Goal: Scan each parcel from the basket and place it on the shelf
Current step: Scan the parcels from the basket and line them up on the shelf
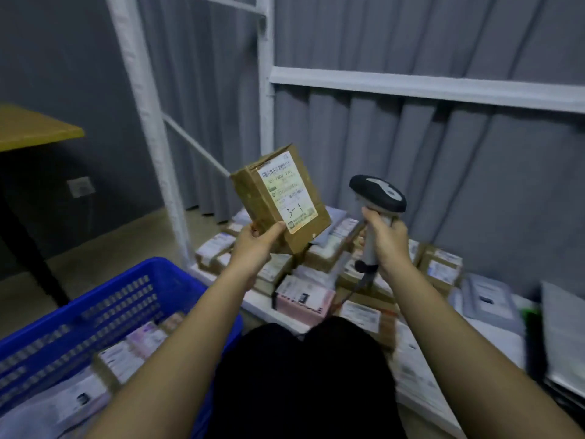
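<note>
Grey pleated curtains (411, 42) are hanging behind a white metal shelf frame (148, 128), closing off the back and right of the space. At the far left a yellow-topped surface (34, 128) is jutting in on a dark leg, with bare floor (104, 258) lying open between it and the frame's upright. Below that, a blue plastic basket (104, 299) is sitting at the lower left, its near rim running just beside the person's left forearm; labelled parcels (133, 353) are lying inside it.

Left hand (253, 245) is gripping a brown cardboard parcel (278, 198) by its lower corner, thumb pressing the front face and fingers curling behind. The parcel is being held tilted in the air above the bottom shelf board, its white shipping label (286, 193) facing the camera, with "3-1" handwritten on it.

Right hand (387, 242) is wrapping closed around the handle of a barcode scanner (378, 193), held upright just beside the parcel without touching it; its dark head is pointing toward the label. A cable is trailing from the handle's base.

Beneath both hands, the lowest shelf board (262, 304) is crowded with piled boxes and mailers (304, 299), spreading rightward to grey bags (489, 296) near the edge.
</note>
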`<state>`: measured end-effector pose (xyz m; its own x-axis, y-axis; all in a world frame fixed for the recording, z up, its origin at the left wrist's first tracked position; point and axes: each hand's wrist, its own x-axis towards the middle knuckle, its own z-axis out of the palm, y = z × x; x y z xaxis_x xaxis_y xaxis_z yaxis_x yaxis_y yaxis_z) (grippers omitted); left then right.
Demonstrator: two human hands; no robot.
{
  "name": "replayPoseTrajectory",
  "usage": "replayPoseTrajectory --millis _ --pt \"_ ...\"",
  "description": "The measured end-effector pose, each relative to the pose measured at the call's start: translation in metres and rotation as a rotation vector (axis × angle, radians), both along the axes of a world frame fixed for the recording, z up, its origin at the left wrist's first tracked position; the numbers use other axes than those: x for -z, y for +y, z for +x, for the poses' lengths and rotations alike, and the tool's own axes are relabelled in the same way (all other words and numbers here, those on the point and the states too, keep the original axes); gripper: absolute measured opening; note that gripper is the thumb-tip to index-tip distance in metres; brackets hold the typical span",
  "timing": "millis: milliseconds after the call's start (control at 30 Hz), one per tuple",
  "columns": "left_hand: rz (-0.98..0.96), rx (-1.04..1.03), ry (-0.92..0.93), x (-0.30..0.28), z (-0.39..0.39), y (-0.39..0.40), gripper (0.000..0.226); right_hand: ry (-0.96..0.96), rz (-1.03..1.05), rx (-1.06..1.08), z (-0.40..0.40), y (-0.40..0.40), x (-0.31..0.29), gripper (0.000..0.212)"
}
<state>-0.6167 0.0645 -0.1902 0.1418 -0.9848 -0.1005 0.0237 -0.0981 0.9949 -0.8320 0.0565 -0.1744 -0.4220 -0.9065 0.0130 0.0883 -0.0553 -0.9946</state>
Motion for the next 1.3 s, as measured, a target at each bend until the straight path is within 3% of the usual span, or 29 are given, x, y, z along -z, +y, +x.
replayPoseTrajectory --millis 67,167,233,333,433,500,600,767,833,900,1067,1167,1233,1300 --pt "-0.002 0.091 -0.015 0.000 -0.040 -0.007 0.035 -0.035 0.014 0.103 -0.046 0.014 0.007 0.012" --pt "0.035 0.243 -0.063 0.011 -0.100 -0.011 0.039 -0.038 0.062 0.240 -0.113 0.041 0.030 0.031" --pt "0.090 0.353 -0.099 0.025 -0.140 -0.010 0.041 -0.060 0.090 0.298 -0.149 0.064 0.052 0.030" --pt "0.183 0.507 -0.153 0.052 -0.196 -0.002 0.046 -0.127 0.184 0.345 -0.188 0.097 0.087 0.016" --pt "0.325 0.664 -0.183 0.082 -0.244 0.015 0.040 -0.192 0.271 0.376 -0.214 0.123 0.125 0.025" --pt "0.412 0.742 -0.192 0.107 -0.270 0.025 0.052 -0.238 0.325 0.393 -0.224 0.138 0.147 0.027" --pt "0.507 0.770 -0.193 0.141 -0.296 0.034 0.058 -0.246 0.411 0.406 -0.232 0.153 0.171 0.031" --pt "0.568 0.759 -0.224 0.176 -0.325 0.035 0.018 -0.122 0.464 0.369 -0.235 0.156 0.190 0.031" --pt "0.464 0.744 -0.315 0.175 -0.329 0.038 0.027 -0.111 0.484 0.330 -0.232 0.148 0.191 0.024" --pt "0.324 0.724 -0.285 0.167 -0.330 0.044 0.030 -0.102 0.495 0.259 -0.227 0.140 0.192 0.020" --pt "0.222 0.951 -0.230 0.159 -0.316 0.048 0.025 0.135 0.443 -0.199 -0.218 0.132 0.180 0.035" --pt "0.082 0.895 -0.331 0.164 -0.307 0.040 0.023 0.354 0.432 -0.382 -0.211 0.127 0.182 0.041" --pt "0.088 0.805 -0.329 0.170 -0.303 0.035 0.018 0.636 0.461 -0.261 -0.207 0.121 0.198 0.056" --pt "0.130 0.726 -0.303 0.170 -0.299 0.034 0.009 0.871 0.566 0.019 -0.208 0.120 0.220 0.080"
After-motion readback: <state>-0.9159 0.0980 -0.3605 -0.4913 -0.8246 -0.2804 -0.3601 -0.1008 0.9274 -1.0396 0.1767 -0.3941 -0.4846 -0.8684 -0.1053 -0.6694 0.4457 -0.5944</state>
